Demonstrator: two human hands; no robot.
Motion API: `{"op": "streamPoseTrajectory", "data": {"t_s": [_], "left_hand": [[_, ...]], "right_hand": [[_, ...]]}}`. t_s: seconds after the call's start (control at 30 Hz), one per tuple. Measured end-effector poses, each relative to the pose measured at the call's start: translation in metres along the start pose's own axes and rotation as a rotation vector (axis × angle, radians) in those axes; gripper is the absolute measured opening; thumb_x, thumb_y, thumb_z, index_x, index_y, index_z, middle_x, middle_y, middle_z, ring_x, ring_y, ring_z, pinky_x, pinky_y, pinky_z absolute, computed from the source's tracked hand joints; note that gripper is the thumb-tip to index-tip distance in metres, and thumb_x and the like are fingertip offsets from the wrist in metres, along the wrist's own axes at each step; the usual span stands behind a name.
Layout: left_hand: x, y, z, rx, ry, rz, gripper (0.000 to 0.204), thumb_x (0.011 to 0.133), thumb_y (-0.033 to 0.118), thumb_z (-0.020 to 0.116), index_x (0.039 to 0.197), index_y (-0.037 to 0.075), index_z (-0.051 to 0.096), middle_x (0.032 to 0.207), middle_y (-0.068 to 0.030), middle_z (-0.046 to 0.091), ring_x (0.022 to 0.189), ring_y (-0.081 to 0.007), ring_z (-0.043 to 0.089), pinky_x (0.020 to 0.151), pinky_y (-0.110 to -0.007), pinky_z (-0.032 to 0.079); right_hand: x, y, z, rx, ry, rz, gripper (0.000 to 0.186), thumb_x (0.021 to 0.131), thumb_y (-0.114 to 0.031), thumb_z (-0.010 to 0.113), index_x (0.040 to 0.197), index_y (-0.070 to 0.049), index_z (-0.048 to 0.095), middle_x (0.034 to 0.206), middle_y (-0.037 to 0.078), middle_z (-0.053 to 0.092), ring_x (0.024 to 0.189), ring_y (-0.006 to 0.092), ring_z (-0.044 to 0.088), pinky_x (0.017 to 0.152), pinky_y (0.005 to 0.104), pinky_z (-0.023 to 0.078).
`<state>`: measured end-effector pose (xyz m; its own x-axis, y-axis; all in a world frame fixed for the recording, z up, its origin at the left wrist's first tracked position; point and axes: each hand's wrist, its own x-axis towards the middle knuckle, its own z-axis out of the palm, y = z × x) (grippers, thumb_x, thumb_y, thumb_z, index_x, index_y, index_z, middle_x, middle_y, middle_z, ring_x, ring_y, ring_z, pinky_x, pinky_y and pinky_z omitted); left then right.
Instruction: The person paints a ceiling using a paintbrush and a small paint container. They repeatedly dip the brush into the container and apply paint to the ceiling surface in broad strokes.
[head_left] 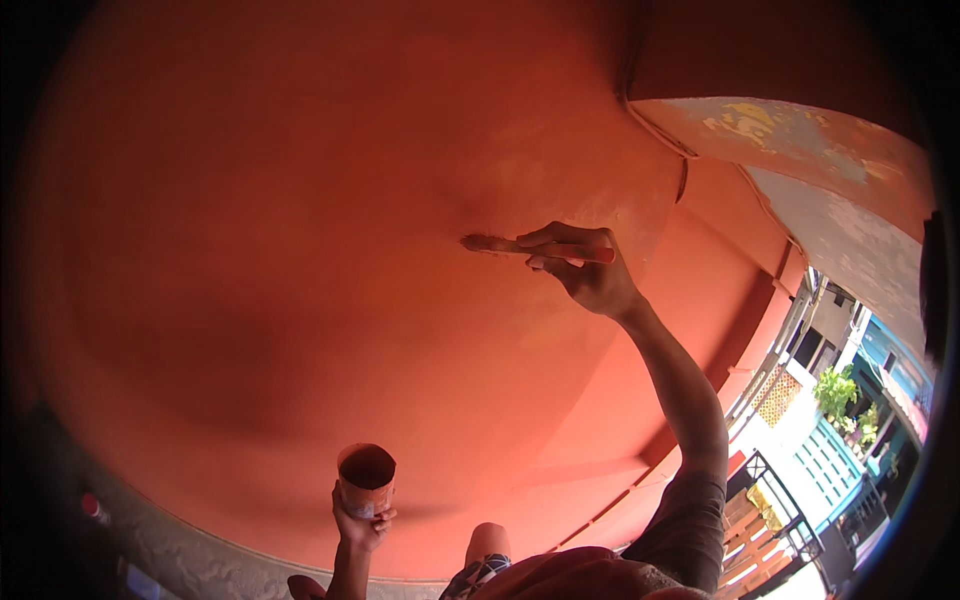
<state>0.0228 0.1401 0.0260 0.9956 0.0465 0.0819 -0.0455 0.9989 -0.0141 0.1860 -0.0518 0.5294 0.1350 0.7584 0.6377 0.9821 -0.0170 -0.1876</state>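
My right hand (585,270) grips a paintbrush (565,252) with a red handle, raised at the middle right of the view; its bristle head (482,243) is coated with paint and lies against or very close to the orange-red wall (300,200). Low in the middle, my left hand (360,525) holds a paint-smeared cup (367,485) upright, its inside dark and the amount of paint in it unclear. Around the brush, the wall shows patchy, lighter areas.
Thin pipes or cables (660,135) run along the wall's upper right edge, beside a peeling overhang (830,150). A grey band (200,545) runs along the bottom left. At the right is a bright outdoor area with plants (838,390), railings and a light-blue gate (832,470).
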Motion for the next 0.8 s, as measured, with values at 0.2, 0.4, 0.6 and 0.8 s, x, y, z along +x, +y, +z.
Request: {"op": "streamPoseTrajectory", "data": {"t_s": [0.2,0.4,0.6,0.8], "left_hand": [[-0.011,-0.013,0.003,0.029,0.01,-0.003,0.087,0.086,0.076,0.048,0.13,0.001,0.057,0.106,-0.0148,0.066,0.063,-0.0226,0.056,0.04,-0.026,0.041],[-0.015,-0.029,0.006,0.099,-0.044,-0.014,0.084,0.088,0.074,0.047,0.132,0.003,0.056,0.11,-0.0146,0.066,0.065,-0.0252,0.058,0.041,-0.027,0.043],[-0.027,-0.059,0.003,0.04,-0.02,-0.012,0.078,0.092,0.071,0.047,0.135,0.007,0.056,0.116,-0.0159,0.066,0.066,-0.028,0.061,0.04,-0.028,0.048],[-0.037,-0.087,0.006,0.024,-0.081,-0.048,0.08,0.092,0.073,0.047,0.136,0.006,0.055,0.111,-0.0211,0.065,0.062,-0.0284,0.06,0.038,-0.028,0.049]], "right_hand": [[-0.061,0.009,0.038,0.406,0.03,0.013,0.019,0.097,-0.002,0.067,0.114,0.006,0.068,0.103,0.016,0.073,0.088,0.0211,0.073,0.077,0.033,0.063],[-0.13,-0.003,0.104,0.672,-0.107,0.082,0.019,0.096,-0.002,0.068,0.113,0.006,0.068,0.102,0.018,0.073,0.087,0.0242,0.074,0.074,0.0335,0.063],[-0.186,0.003,0.155,0.922,-0.123,0.251,0.017,0.097,-0.002,0.066,0.112,0.008,0.063,0.093,0.018,0.071,0.079,0.0261,0.074,0.068,0.0331,0.063],[-0.206,-0.005,0.172,1.406,0.029,0.437,0.017,0.098,-0.006,0.066,0.107,0.008,0.063,0.092,0.022,0.07,0.073,0.0282,0.073,0.059,0.0362,0.062]]}}
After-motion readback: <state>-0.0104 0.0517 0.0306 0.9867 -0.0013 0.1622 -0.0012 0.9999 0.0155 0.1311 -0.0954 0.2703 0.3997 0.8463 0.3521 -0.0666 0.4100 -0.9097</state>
